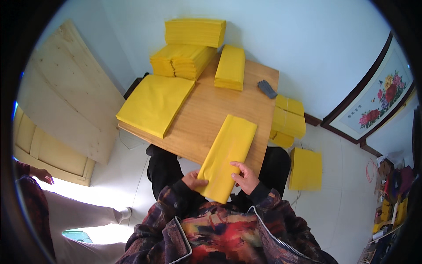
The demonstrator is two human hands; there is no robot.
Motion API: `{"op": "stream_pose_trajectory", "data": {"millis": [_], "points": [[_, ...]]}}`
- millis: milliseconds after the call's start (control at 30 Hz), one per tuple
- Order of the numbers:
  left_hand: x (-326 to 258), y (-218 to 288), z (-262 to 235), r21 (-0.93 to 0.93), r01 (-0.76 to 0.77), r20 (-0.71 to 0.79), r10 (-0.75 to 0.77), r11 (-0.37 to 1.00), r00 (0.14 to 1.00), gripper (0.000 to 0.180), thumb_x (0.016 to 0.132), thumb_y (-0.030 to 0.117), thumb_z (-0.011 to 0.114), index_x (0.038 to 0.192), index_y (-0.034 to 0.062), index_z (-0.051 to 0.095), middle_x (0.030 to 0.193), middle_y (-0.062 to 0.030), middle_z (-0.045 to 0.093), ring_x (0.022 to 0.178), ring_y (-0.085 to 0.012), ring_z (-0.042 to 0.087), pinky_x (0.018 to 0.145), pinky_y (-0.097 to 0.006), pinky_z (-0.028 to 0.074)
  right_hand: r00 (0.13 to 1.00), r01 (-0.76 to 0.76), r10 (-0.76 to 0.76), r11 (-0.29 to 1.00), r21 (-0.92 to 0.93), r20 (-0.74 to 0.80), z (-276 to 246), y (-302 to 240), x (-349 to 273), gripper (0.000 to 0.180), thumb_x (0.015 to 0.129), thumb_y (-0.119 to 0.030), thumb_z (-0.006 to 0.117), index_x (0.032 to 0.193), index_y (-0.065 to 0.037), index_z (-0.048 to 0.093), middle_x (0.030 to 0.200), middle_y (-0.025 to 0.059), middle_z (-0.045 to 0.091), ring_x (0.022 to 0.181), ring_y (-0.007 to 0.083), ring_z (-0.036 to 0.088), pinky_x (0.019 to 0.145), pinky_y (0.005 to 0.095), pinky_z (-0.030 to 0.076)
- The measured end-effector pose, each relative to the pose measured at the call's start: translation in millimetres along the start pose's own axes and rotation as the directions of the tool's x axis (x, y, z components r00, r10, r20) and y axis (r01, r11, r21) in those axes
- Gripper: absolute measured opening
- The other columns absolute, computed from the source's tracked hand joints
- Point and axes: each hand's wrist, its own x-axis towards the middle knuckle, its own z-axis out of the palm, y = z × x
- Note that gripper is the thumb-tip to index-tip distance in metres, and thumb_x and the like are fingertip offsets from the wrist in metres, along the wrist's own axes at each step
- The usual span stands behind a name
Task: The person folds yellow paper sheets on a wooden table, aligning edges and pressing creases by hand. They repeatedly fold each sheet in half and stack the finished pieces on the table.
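A folded bundle of yellow paper [227,152] lies slantwise over the near edge of the wooden table [204,112], its near end sticking out above my lap. My left hand [193,179] grips the bundle's left side close to that near end, thumb on top. On the opposite edge my right hand [247,177] takes hold, its thumb and forefinger against the top face and the other fingers curled. To the left lies a flat stack of wide yellow sheets [156,103]. Farther back stands a narrow pile of folded yellow paper [230,68].
More yellow stacks [193,33] rise at the table's far left, by the wall. A dark grey glove [267,89] rests near the right edge. Tied yellow bundles [288,116] and a yellow block [306,169] are right of the table. Another person's hand [42,175] shows at left.
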Motion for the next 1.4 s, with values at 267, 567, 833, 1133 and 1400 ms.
{"op": "stream_pose_trajectory", "data": {"millis": [267, 567, 833, 1133, 1400], "points": [[21.6, 22.3, 8.1, -0.048, 0.045, 0.018, -0.044, 0.998, 0.999, 0.046, 0.092, 0.018, 0.060, 0.131, -0.0026, 0.048, 0.117, -0.0130, 0.064, 0.103, -0.0234, 0.065, 0.093, -0.035, 0.050, 0.986, 0.100, -0.116, 0.986, -0.135, -0.117, -12.9, -4.6, 22.7, 0.036, 0.083, -0.004, 0.059, 0.119, -0.002, 0.058, 0.102, 0.0115, 0.064, 0.088, 0.0191, 0.063, 0.079, 0.0294, 0.051], [39.9, 66.0, 27.9, -0.004, -0.154, 0.158, 0.153, 0.988, 0.976, 0.049, 0.090, 0.004, 0.058, 0.137, 0.0023, 0.044, 0.125, -0.0116, 0.060, 0.109, -0.0227, 0.062, 0.096, -0.036, 0.049, 0.871, 0.407, -0.481, 0.821, -0.401, -0.102, -40.7, -51.2, 35.1, 0.034, 0.083, -0.001, 0.060, 0.118, -0.002, 0.059, 0.092, 0.0029, 0.062, 0.076, 0.0080, 0.059, 0.069, 0.0227, 0.049], [50.9, 84.3, 36.1, 0.024, -0.141, 0.063, 0.139, 0.990, 0.988, 0.049, 0.091, 0.003, 0.057, 0.137, 0.0031, 0.043, 0.123, -0.0111, 0.061, 0.108, -0.0222, 0.062, 0.095, -0.036, 0.050, 0.908, 0.363, -0.405, 0.889, -0.277, -0.110, -49.5, -60.5, 52.4, 0.034, 0.084, 0.001, 0.059, 0.118, -0.001, 0.058, 0.090, 0.0003, 0.060, 0.071, 0.0045, 0.054, 0.064, 0.0211, 0.045], [28.3, 49.1, 20.6, -0.184, -0.121, -0.131, 0.098, 0.975, 0.987, 0.055, 0.096, 0.038, 0.051, 0.140, 0.0055, 0.041, 0.134, -0.0117, 0.054, 0.121, -0.0252, 0.054, 0.102, -0.043, 0.043, 0.931, 0.224, -0.201, 0.974, 0.044, -0.305, -15.7, 3.5, 55.5, 0.033, 0.085, -0.004, 0.060, 0.117, 0.003, 0.058, 0.108, 0.0100, 0.063, 0.095, 0.0152, 0.059, 0.085, 0.0277, 0.048], [-4.3, 5.9, 20.2, -0.106, -0.469, -0.325, 0.415, 0.877, 0.850, 0.057, 0.085, 0.009, 0.064, 0.137, 0.0015, 0.041, 0.132, -0.0154, 0.054, 0.117, -0.0302, 0.056, 0.100, -0.044, 0.046, 0.990, 0.069, -0.122, 0.870, 0.488, 0.077, 55.6, -5.7, 10.1, 0.071, 0.089, -0.006, 0.062, 0.146, 0.000, 0.020, 0.117, 0.0162, 0.056, 0.100, 0.0183, 0.059, 0.081, 0.0296, 0.051]]}}
